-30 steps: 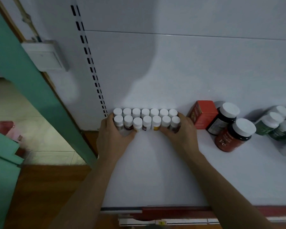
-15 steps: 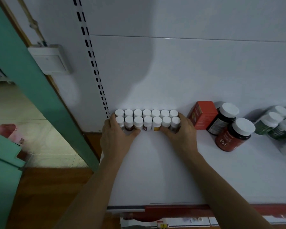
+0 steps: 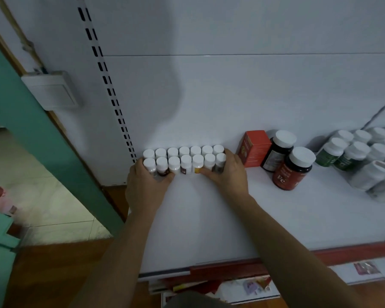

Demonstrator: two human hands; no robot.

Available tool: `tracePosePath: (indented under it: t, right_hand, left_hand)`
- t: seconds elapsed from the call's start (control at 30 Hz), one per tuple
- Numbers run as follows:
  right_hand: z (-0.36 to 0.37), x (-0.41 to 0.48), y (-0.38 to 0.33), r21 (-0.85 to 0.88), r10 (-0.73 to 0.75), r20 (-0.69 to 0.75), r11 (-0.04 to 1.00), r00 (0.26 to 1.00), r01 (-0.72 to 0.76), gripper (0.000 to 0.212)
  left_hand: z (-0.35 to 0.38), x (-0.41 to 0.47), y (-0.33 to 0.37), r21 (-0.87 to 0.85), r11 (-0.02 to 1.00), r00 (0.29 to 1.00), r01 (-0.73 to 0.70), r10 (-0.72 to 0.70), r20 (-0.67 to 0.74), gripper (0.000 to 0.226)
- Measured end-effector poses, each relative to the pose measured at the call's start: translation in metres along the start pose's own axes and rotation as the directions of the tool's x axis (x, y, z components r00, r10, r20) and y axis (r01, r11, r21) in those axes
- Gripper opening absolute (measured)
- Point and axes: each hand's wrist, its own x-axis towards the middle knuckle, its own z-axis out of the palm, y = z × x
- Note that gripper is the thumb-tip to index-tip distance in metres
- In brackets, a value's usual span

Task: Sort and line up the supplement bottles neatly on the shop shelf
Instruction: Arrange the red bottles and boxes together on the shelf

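1. Fourteen small bottles (image 3: 185,158) with white caps stand in two rows of seven, touching each other, at the back left of the white shelf (image 3: 209,218), close to the back panel.
2. Left hand (image 3: 145,187) holds the left end of the block: the fingers curl round the end bottles and the thumb lies along the front row.
3. Right hand (image 3: 229,176) holds the right end in the same way, with its thumb on the front row.
4. Just beside the right hand stands a red box (image 3: 255,150), then a dark bottle (image 3: 278,152) and a red bottle (image 3: 291,172) marked "Fe", both with white lids.
5. Further right are green bottles (image 3: 330,152) and some white bottles (image 3: 369,177), one lying on its side.
6. Left of the shelf are a slotted upright (image 3: 111,92), a white wall box (image 3: 51,90) and a green door frame (image 3: 31,121).
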Motion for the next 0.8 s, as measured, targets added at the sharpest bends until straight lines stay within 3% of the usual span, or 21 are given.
tracePosePath:
  t: [0.27,0.37,0.43,0.5,0.57,0.6,0.7,0.73,0.8]
  right_hand:
    - [-0.028,-0.017,-0.006,0.088,0.044,0.063,0.995,0.997,-0.049,0.083]
    - [-0.059,-0.032,-0.007,-0.073,0.031,0.143,0.997,0.989,-0.02,0.068]
    - [-0.09,-0.043,-0.004,-0.2,-0.1,0.087,0.973,0.991,0.116,0.045]
    - [-0.129,-0.045,0.0,-0.269,-0.238,-0.143,0.944,0.961,0.193,0.025]
    - [-0.166,-0.034,0.01,-0.364,-0.253,-0.315,0.922,0.915,0.129,0.028]
    - [-0.179,-0.024,0.017,-0.401,-0.193,-0.292,0.914,0.937,0.064,0.037]
    - [-0.195,-0.006,0.037,-0.318,0.035,0.016,0.948,0.999,-0.028,0.044]
    - [-0.199,-0.009,0.043,-0.258,0.005,0.053,0.966,0.999,0.009,0.042]
    - [-0.214,-0.022,0.055,-0.144,-0.095,-0.008,0.985,0.995,0.092,0.041]
  left_hand:
    - [-0.012,-0.012,0.001,-0.054,0.998,0.997,0.033,-0.029,0.075,0.087]
    - [-0.023,-0.03,-0.002,-0.07,0.996,0.992,0.047,-0.039,0.122,0.074]
    - [-0.032,-0.043,0.003,-0.041,0.999,0.99,0.008,-0.002,0.144,0.051]
    - [-0.036,-0.052,0.018,-0.011,0.995,0.982,-0.097,0.097,0.161,0.031]
    - [-0.034,-0.058,0.043,-0.013,0.965,0.952,-0.262,0.261,0.161,0.019]
    - [-0.028,-0.06,0.059,-0.027,0.938,0.923,-0.347,0.346,0.166,0.017]
    - [0.004,-0.059,0.117,-0.105,0.848,0.828,-0.52,0.531,0.181,0.02]
    - [0.017,-0.058,0.14,-0.125,0.814,0.794,-0.567,0.58,0.181,0.024]
    - [0.045,-0.05,0.181,-0.146,0.758,0.733,-0.635,0.652,0.196,0.037]
